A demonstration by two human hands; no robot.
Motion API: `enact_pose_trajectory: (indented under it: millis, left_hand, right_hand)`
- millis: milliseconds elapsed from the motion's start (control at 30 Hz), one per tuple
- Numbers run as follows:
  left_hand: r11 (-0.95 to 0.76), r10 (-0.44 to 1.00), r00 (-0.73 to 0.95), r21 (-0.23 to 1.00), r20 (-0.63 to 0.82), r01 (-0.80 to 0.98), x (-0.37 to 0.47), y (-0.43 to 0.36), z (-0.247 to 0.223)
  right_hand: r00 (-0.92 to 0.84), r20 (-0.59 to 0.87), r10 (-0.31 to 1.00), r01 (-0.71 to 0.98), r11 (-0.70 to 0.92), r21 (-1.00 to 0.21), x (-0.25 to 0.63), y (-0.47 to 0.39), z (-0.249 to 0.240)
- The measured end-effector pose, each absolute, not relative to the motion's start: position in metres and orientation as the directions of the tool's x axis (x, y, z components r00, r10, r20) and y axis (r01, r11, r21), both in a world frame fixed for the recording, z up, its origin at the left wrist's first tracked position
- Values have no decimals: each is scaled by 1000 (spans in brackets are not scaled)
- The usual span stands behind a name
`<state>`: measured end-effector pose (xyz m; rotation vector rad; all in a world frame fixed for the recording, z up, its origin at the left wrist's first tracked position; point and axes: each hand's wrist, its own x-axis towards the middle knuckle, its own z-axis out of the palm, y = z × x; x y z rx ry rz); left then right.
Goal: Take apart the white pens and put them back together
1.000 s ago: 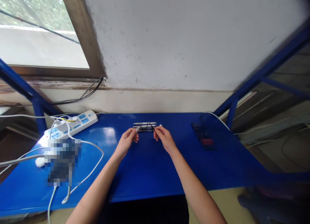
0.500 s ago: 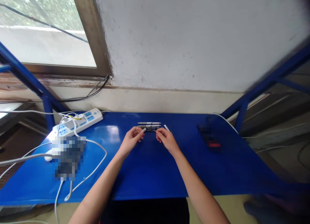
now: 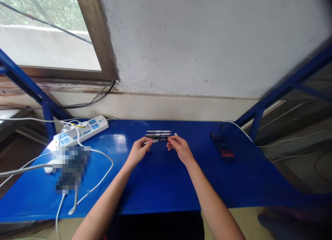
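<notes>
My left hand (image 3: 139, 149) is closed in a pinch on a short white piece (image 3: 155, 141) that looks like a pen cap. My right hand (image 3: 180, 148) pinches a slim pen, whose dark front part (image 3: 163, 140) points left at the white piece; a white end (image 3: 175, 134) shows above the fingers. The two pieces are in line and very close; I cannot tell whether they touch. Just beyond my fingertips several grey, black and white pens (image 3: 158, 131) lie side by side on the blue table (image 3: 160, 184).
A white power strip (image 3: 102, 123) with plugs and white cables (image 3: 110, 167) lies on the left. Beside it is a blurred-out object (image 3: 71, 171). A dark item with a red patch (image 3: 227, 153) lies on the right. Wall (image 3: 181, 107) and window (image 3: 52, 49) stand behind.
The white piece in my left hand has turned from slanted to nearly level and come in line with the dark pen part. My left hand has shifted slightly; the lying pens look unmoved.
</notes>
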<state>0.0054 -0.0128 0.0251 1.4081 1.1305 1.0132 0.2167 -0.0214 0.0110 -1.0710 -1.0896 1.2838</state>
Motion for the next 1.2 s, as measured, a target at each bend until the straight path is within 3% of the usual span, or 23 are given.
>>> enact_pose_trajectory:
  millis: [167, 433, 500, 600, 700, 800, 900, 967, 1067, 1200]
  left_hand:
    - [-91, 968, 249, 970, 34, 224, 6, -14, 23]
    - [-78, 950, 313, 967, -1, 241, 10, -15, 18]
    - [-75, 950, 313, 980, 14, 183, 10, -15, 19]
    - [0, 960, 281, 998, -20, 69, 9, -14, 22]
    - [84, 965, 253, 995, -69, -45, 10, -12, 22]
    - [158, 962, 247, 975, -117, -155, 10, -11, 21]
    - [205, 958, 247, 953, -149, -223, 10, -11, 20]
    - [211, 957, 250, 946, -148, -246, 10, -12, 20]
    - [200, 959, 249, 947, -136, -252, 9, -12, 20]
    - [145, 971, 217, 966, -98, -213, 9, -11, 18]
  right_hand:
    - [-9, 24, 1000, -220, 21, -975, 215, -22, 12]
    - [-230, 118, 966, 6, 123, -992, 197, -30, 12]
    - [-180, 155, 971, 61, 168, -984, 199, -29, 12]
    - [65, 214, 975, 213, 196, -957, 215, -22, 11]
    - [322, 358, 877, 525, 149, -838, 236, -16, 3]
    - [346, 437, 830, 763, 22, -646, 252, -14, -11]
    - [330, 420, 845, 843, -63, -535, 257, -15, -20]
    - [324, 385, 864, 838, -73, -541, 257, -16, -21]
    - [336, 288, 897, 718, -47, -694, 255, -15, -13]
    - [273, 117, 955, 297, 32, -954, 246, -13, 0]
